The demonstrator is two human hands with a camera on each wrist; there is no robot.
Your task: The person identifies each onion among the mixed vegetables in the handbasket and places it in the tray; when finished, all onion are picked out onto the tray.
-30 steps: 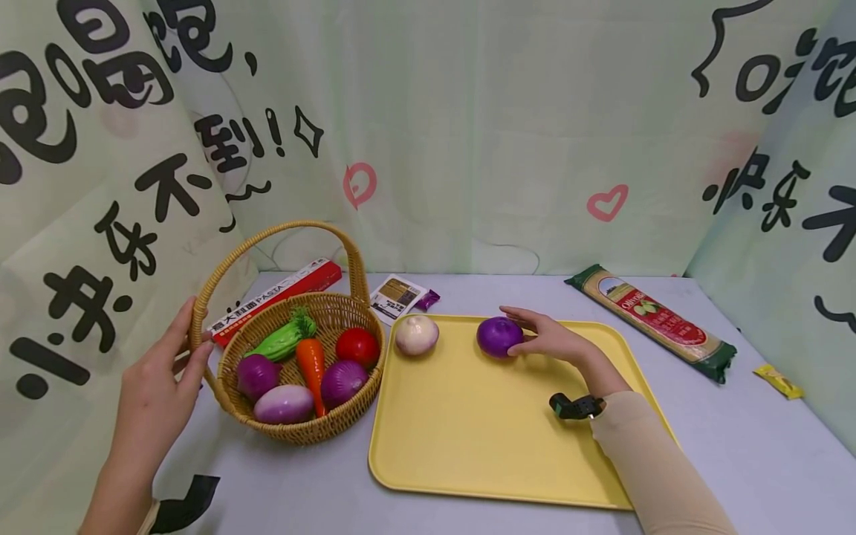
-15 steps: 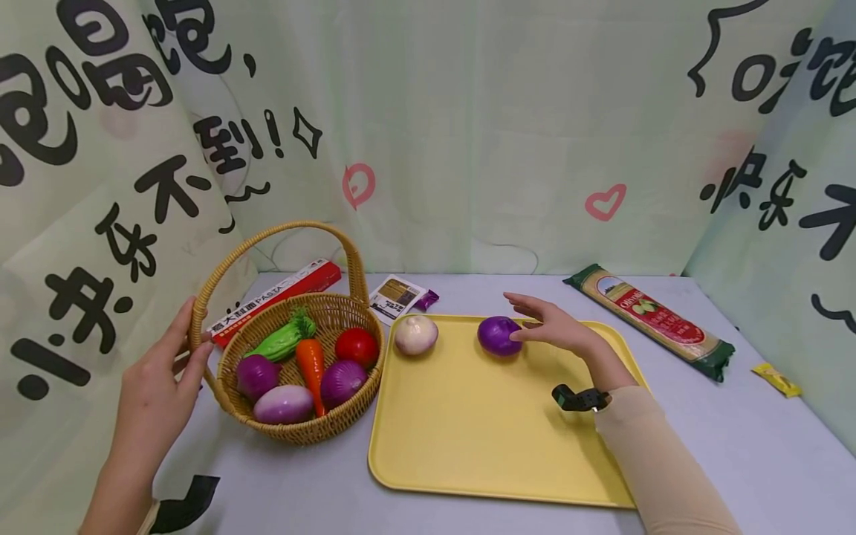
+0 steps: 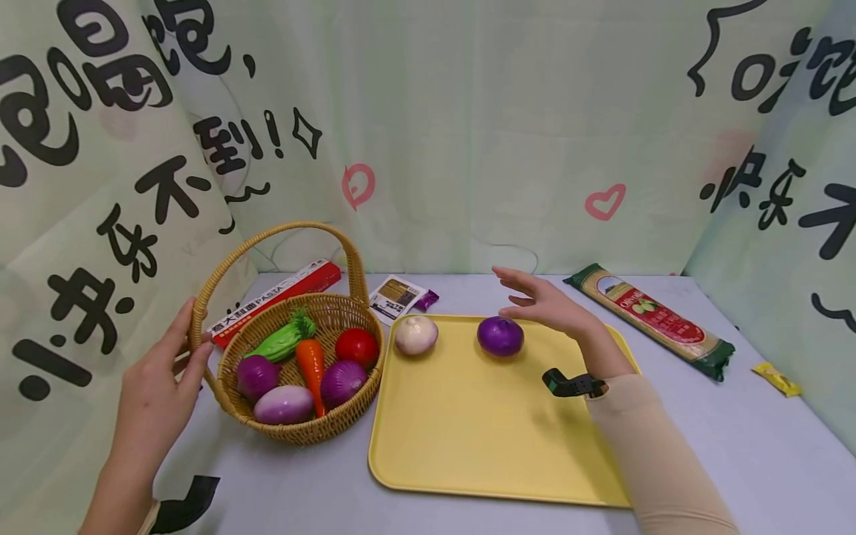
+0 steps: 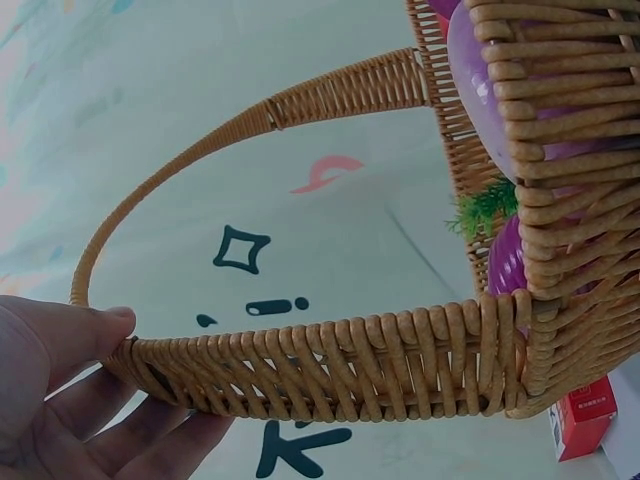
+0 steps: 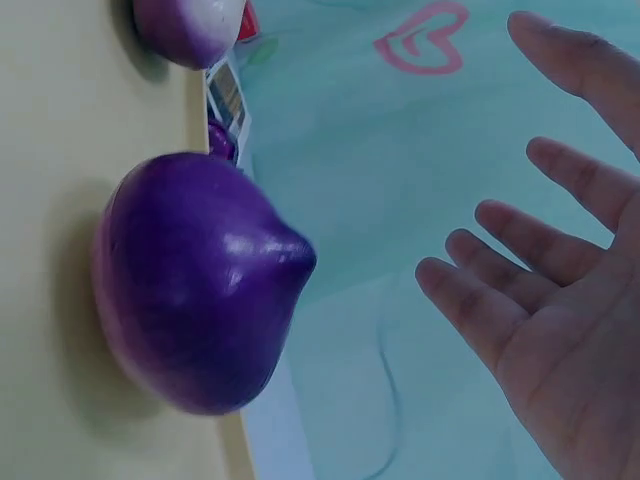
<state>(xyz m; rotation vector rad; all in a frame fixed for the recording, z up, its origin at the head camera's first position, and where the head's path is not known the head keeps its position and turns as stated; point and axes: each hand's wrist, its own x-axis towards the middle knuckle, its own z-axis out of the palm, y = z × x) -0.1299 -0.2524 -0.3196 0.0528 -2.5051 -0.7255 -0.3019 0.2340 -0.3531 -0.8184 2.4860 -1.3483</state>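
My left hand (image 3: 157,383) grips the side of the handle of a wicker basket (image 3: 284,438), thumb and fingers around it in the left wrist view. Inside the basket lie a carrot (image 3: 310,371), a tomato (image 3: 357,347), a green leafy-topped vegetable (image 3: 277,342), a purple onion (image 3: 344,383) and other purple vegetables (image 3: 284,405). A dark purple onion (image 3: 500,336) rests on a yellow tray (image 3: 468,438), with a white-and-purple onion (image 3: 416,335) to its left. Above and right of the dark onion, apart from it, my right hand (image 3: 548,303) hovers with spread fingers, holding nothing.
Behind the basket lies a red pasta box (image 3: 314,277). A white-and-brown packet (image 3: 397,297) and a small purple wrapper (image 3: 426,300) lie behind the tray. To the right are a green-ended pasta bag (image 3: 652,319) and a small yellow packet (image 3: 778,380). Printed curtains surround the table.
My right hand has let go of the dark purple onion and risen above it. The onion stays on the tray. My left hand and the basket have not moved.
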